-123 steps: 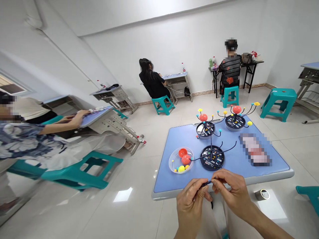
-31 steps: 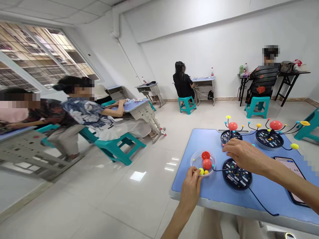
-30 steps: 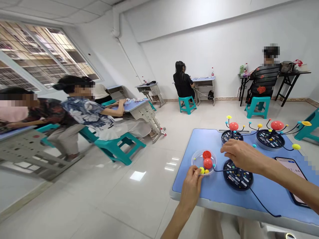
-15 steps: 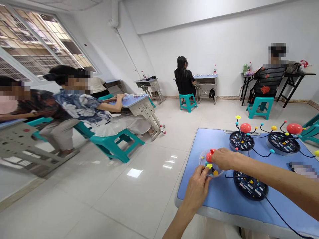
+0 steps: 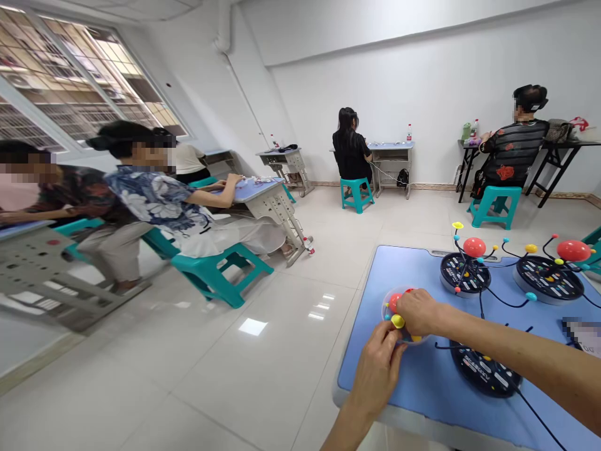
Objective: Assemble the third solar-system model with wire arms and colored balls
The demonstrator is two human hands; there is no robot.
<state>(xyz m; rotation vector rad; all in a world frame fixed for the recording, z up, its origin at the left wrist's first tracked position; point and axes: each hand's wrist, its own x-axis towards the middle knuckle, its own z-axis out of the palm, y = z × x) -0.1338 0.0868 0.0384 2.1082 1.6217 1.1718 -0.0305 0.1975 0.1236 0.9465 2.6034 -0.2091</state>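
Note:
A clear round tub (image 5: 385,299) with red, yellow and blue balls stands near the left edge of the blue table (image 5: 404,263). My left hand (image 5: 378,363) is at its near rim, fingertips pinched beside a yellow cup-shaped piece (image 5: 397,321). Over the tub's right side, my right hand (image 5: 420,311) has its fingers closed and pointing down among the balls; what they hold is hidden. Beneath my right forearm lies a round black base (image 5: 488,374) with thin black arms. Two more bases (image 5: 464,275) (image 5: 549,280) at the back carry red balls and coloured beads.
A dark flat object (image 5: 582,332) lies at the table's right. To the left, people sit at desks (image 5: 267,197) on green stools (image 5: 220,269). Two others sit by the far wall. A bottle (image 5: 308,245) stands on the floor.
The view has shifted slightly, so the table and bases sit a bit further right and lower. My right hand is deeper in the tub, and the yellow piece has turned its opening upward.

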